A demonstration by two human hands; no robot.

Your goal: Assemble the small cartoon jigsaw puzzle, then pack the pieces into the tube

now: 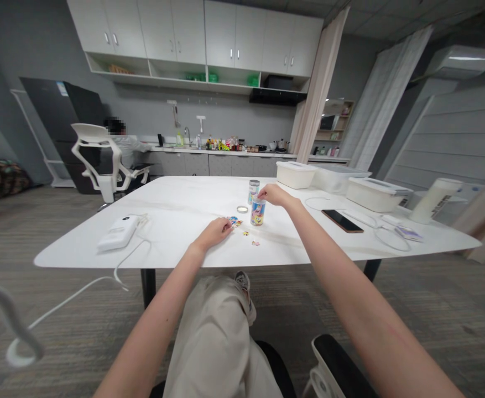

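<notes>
A small printed can [257, 213] with a cartoon character stands upright near the table's middle. My right hand [275, 194] is over its top, fingers pinched together at the rim; whatever they hold is hidden. My left hand [215, 233] rests on the table, fingers curled together beside a small pile of colourful pieces that look like jigsaw pieces [235, 221]. A yellow piece [245, 233] and a pink piece [255, 243] lie apart, nearer to me. Behind the can stands a second can [253, 190], and a round lid [242, 209] lies to its left.
White storage boxes [295, 174], a phone [342, 220], cables and a white bottle [436, 202] are on the right of the white table [176, 199]. A white power strip [119, 232] lies left. A person sits by the far counter on a white chair [97, 157].
</notes>
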